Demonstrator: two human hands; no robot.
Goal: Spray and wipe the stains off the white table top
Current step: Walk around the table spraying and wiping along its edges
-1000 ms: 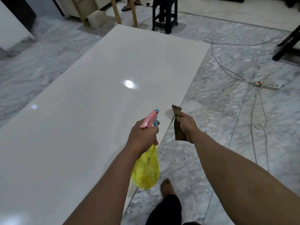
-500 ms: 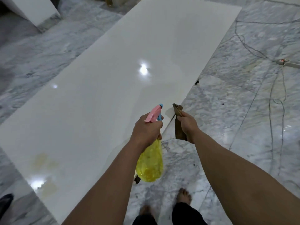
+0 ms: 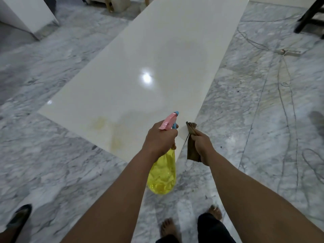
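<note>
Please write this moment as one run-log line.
left hand: holds spray bottle | right hand: holds brown cloth | stains: unwiped

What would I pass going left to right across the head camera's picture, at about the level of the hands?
Yellowish stains on the white table top → left hand holding the spray bottle → brown cloth → right hand → loose cables on the floor.

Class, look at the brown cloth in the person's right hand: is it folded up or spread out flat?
Folded. The brown cloth hangs as a narrow bunched strip gripped in the right hand, off the table top, not opened flat.
</note>
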